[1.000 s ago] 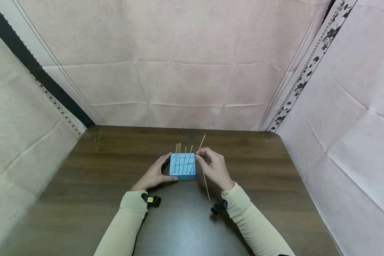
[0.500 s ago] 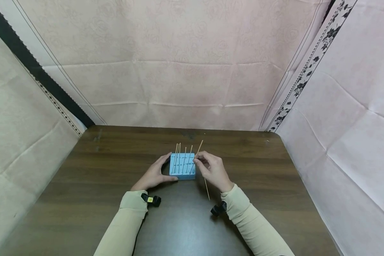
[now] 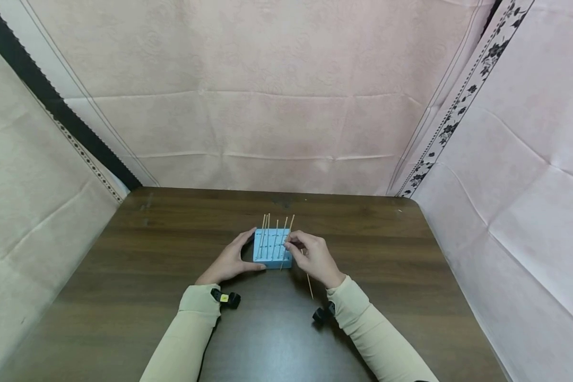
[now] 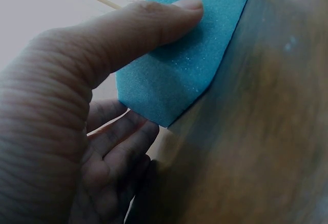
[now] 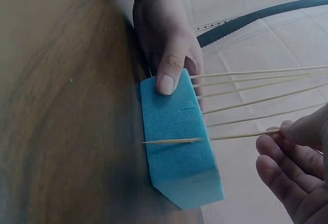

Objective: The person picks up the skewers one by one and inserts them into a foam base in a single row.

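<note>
A blue foam block (image 3: 273, 263) sits on the table with several thin bamboo skewers standing in its top. My left hand (image 3: 229, 263) grips the block's left end; the thumb (image 4: 179, 21) presses its near face and the other fingers reach behind. Between right thumb and fingertips my right hand (image 3: 312, 257) pinches another bamboo skewer (image 5: 241, 136). That skewer slants across the near face, its pointed tip near the block's bottom edge in the right wrist view. Whether it touches the foam I cannot tell. One more skewer (image 3: 310, 286) lies on the table, partly hidden by the right hand.
The brown wooden table (image 3: 181, 212) extends around the block on all sides. Pale patterned cloth (image 3: 277, 127) hangs behind it and at both sides. Dark cameras (image 3: 230, 300) are strapped at both wrists.
My right hand has moved slightly left and towards me, lowering the pinched skewer from beside the block to across its near face. The left hand and block have stayed put.
</note>
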`<state>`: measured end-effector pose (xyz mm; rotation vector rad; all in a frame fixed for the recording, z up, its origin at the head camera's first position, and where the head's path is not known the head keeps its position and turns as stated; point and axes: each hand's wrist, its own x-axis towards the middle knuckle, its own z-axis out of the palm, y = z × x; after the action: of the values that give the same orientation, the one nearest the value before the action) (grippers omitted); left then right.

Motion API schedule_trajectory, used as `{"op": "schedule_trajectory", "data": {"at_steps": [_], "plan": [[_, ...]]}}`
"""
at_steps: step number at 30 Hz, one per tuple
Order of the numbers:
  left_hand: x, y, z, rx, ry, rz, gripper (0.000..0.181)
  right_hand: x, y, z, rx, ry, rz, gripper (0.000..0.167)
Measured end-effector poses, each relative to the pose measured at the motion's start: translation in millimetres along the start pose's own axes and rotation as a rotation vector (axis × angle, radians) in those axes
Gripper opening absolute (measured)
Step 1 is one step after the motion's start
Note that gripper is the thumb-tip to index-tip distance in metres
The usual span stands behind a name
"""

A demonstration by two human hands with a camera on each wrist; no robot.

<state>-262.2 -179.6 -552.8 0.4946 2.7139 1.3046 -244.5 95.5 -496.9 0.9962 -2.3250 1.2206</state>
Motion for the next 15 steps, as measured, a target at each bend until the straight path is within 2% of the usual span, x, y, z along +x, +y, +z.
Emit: {"op": "schedule_trajectory", "data": {"at_steps": [9, 15], "plan": [[-0.8, 1.4, -0.6, -0.005, -0.004, -0.029, 0.115, -0.4, -4.4, -1.2, 0.024, 0.036, 0.006, 0.006], [-1.5, 3.7, -3.1, -0.003, -0.017, -0.019, 0.118, 4.9, -9.2, -6.8, 0.110, 0.132, -0.030, 0.007]]}}
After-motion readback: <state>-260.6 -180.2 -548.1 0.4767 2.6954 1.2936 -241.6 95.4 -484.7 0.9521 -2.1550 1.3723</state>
